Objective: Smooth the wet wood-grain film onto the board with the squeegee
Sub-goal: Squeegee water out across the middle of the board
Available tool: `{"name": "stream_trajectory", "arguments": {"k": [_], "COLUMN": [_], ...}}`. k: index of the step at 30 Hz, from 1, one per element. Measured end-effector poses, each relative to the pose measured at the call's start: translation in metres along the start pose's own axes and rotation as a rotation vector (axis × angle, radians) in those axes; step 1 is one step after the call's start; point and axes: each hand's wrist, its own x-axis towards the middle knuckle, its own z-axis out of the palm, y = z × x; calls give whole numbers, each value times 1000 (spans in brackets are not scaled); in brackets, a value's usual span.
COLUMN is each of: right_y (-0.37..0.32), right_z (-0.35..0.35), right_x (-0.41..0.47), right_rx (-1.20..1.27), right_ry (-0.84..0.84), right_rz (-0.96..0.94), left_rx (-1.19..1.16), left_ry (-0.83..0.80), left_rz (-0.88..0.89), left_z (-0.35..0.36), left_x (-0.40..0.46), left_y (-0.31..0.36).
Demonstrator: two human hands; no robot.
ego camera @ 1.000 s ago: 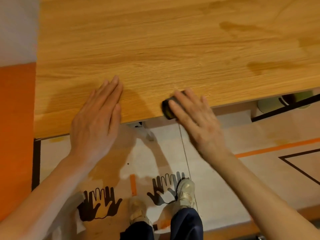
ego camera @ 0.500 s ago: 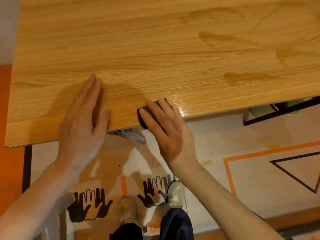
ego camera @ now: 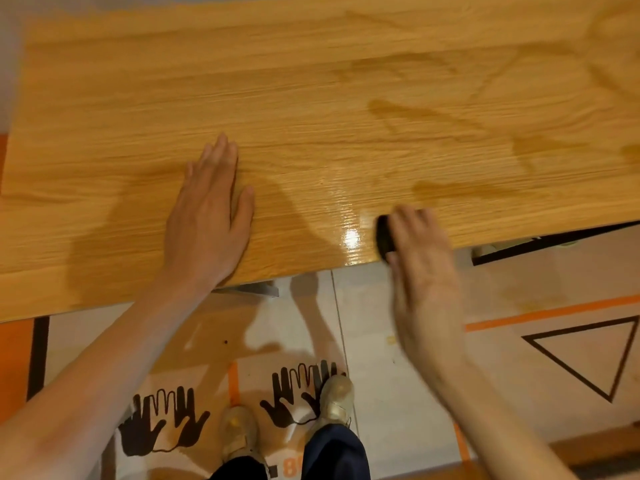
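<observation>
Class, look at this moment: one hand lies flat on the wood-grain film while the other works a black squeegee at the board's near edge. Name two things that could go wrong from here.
1. The squeegee sits right at the near edge of the board under the right hand; a stroke could slip off the edge and perhaps lift or crease the film.
2. Dark wet patches lie further back on the film; if left unsmoothed, water may stay trapped. The left hand pressing flat might also shift the wet film.

Floor [ego camera: 398, 306]: pale covering, printed with black handprints [ego camera: 162, 420] and a black triangle outline [ego camera: 588, 355].
Orange stripe [ego camera: 554, 310]: running beside the triangle.
Shoes [ego camera: 337, 398]: light-coloured, under dark trouser legs [ego camera: 332, 452].
</observation>
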Motion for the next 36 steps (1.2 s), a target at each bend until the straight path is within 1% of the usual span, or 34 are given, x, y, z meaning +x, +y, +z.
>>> {"name": "stream_trajectory", "arguments": {"k": [2, 4, 6, 7, 9, 12, 14, 16, 18, 21, 22, 24, 26, 27, 29, 31, 33, 34, 36], "right_y": [-37, -57, -46, -30, 10, 59, 61, 38, 0, -53, -60, -53, -21, 0, 41, 62, 51, 34, -8], "right_z": [24, 39, 33, 24, -2, -37, -40, -28, -6, 31, 37, 35, 15, 2, -21, -34, -27, -19, 5], "right_x": [1, 5, 14, 17, 21, 24, 25, 25, 24, 27, 30, 35, 39, 42, 50, 56, 57, 56, 53], "right_rx": [-7, -29, -3, 16, 8, -33, -39, -51, -90, -175, -176, -181, -110, -79, -86, -80, -67, -64, -60], "right_ry": [-39, -94, -168, -192, -193, -134, -79, -38, -59, -182, -207, -256, -279, -252, -185, -128, -91, -74, -75], "right_rz": [-103, -216, -294, -296, -226, -34, 84, 144, 75, -132, -168, -220, -198, -153, -8, 128, 196, 192, 118], "left_rx": [17, 29, 30, 30, 27, 23, 24, 24, 13, 11, 10, 6, -11, -18, -9, 9, 29, 39, 55], "left_ry": [8, 13, 7, 0, -6, -10, -14, -14, -13, -14, -15, -18, -19, -22, -26, -26, -26, -29, -39], "left_rz": [-6, -6, -7, -12, -22, -29, -31, -31, -37, -43, -44, -47, -49, -45, -43, -44, -47, -46, -42], "left_z": [1, 1, 0, 0, -1, -1, -1, -1, -1, -1, 0, 0, 0, 0, 0, 1, 1, 1, 0], "left_x": [-1, -2, -2, -2, -1, -2, -2, -1, 0, 0, 0, 0, -1, -1, -1, 0, 0, 0, 0], "left_y": [0, 1, 2, 1, 2, 4, 5, 5, 4, 2, 2, 1, 2, 2, 3, 3, 2, 2, 2]}}
